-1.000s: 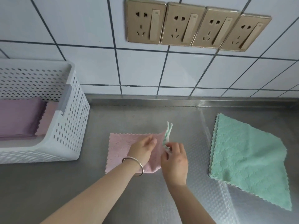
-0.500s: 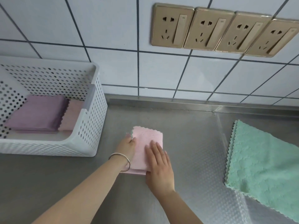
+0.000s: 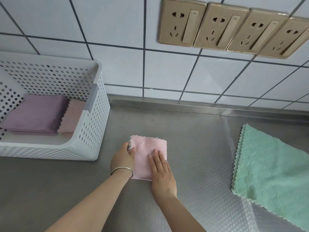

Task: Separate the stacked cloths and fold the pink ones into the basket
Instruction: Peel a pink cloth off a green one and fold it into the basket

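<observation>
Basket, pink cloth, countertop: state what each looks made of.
Basket: white moulded plastic, matte, walls perforated with rows of holes.
Pink cloth: soft plush fabric, likely microfibre, with embossed texture and a scalloped edge.
Countertop: brushed metal, probably stainless steel, with dull grey sheen and dimpled pattern.

White tiled wall [image 3: 117,27] — four gold sockets [image 3: 182,24] — above a steel counter [image 3: 192,131].
</observation>
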The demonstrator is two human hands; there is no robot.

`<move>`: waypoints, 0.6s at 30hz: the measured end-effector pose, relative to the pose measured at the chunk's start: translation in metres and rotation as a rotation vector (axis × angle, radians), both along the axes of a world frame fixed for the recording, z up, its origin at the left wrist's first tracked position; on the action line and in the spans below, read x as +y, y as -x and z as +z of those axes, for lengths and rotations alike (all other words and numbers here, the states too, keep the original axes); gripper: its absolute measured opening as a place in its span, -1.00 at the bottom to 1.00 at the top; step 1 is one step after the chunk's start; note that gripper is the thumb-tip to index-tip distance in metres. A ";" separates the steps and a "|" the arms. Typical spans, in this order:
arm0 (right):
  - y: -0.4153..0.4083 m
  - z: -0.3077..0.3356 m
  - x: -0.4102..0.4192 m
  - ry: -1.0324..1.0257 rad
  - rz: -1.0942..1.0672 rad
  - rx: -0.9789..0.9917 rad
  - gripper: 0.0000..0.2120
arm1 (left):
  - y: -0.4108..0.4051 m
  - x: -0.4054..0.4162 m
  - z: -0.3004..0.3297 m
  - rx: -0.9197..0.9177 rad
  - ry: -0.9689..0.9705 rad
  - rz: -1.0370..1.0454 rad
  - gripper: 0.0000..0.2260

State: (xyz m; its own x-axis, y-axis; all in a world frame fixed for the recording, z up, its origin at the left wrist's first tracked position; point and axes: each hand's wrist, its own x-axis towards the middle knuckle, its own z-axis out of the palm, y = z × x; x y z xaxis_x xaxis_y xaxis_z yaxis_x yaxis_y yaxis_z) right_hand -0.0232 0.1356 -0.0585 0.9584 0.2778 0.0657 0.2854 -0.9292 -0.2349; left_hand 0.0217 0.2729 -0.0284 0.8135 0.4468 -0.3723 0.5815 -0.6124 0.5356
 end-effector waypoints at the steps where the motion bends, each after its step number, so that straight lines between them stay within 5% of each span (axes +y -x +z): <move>1: 0.000 0.003 0.000 -0.008 0.017 0.021 -0.38 | 0.000 0.001 0.000 -0.012 0.004 0.021 -0.74; 4: 0.001 0.009 -0.005 -0.010 0.064 0.118 -0.22 | 0.002 -0.001 0.000 -0.022 -0.021 0.034 -0.72; 7: 0.001 0.017 -0.009 -0.068 0.075 0.072 -0.42 | 0.005 -0.002 -0.001 -0.085 -0.093 -0.002 -0.64; 11: -0.017 0.025 -0.007 -0.022 0.090 0.005 -0.52 | 0.012 -0.004 -0.011 -0.302 -0.445 -0.393 -0.59; 14: -0.032 0.021 -0.007 0.120 0.075 0.127 -0.50 | 0.020 -0.005 -0.030 -0.216 -0.554 -0.666 -0.47; 18: -0.035 0.009 -0.009 0.169 0.094 0.179 -0.45 | 0.022 -0.002 -0.044 -0.126 -0.538 -0.702 -0.43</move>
